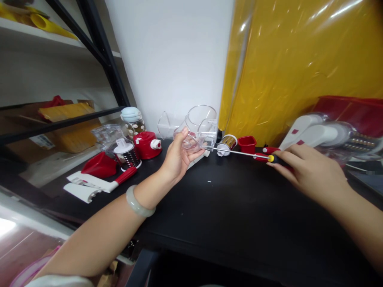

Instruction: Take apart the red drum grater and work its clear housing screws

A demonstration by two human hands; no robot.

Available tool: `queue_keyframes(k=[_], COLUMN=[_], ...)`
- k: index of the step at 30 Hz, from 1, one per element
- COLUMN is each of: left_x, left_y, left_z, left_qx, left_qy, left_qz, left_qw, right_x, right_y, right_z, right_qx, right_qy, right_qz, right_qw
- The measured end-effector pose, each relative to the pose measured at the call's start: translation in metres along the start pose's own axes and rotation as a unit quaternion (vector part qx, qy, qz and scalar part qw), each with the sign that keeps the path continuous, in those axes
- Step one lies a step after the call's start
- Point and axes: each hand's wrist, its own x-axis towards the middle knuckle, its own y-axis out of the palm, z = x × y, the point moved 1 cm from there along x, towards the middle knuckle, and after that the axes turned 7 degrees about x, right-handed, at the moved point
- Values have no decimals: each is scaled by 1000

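Two drums (228, 144) and a bottle (132, 115) are seen around a housing (209, 130) held by left hand (180, 154), a screwdriver (243, 153) by right hand (312, 173).

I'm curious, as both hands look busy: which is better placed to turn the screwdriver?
Likely the right hand: it holds the screwdriver, which points toward the clear plastic part in the left hand.

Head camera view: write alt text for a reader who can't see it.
A person's left hand holds a clear plastic part while the right hand grips a screwdriver, its shaft reaching to that part. On the black table are a golden metal drum, a red cup and a red housing.
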Motion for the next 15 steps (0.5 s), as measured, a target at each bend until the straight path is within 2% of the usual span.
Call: queue_keyframes(k=[4,15], left_x=[0,2], left_y=[0,-1], left_z=[0,0], left_qx=[1,-4], left_qy=[2,0], left_qz=[-1,1], left_qw=[1000,1000], right_x=[-1,2], right_y=[0,-3], right_z=[0,2], right_qx=[-4,-12], right_qy=[5,-35], right_qz=[8,-36], right_qw=[1000,999])
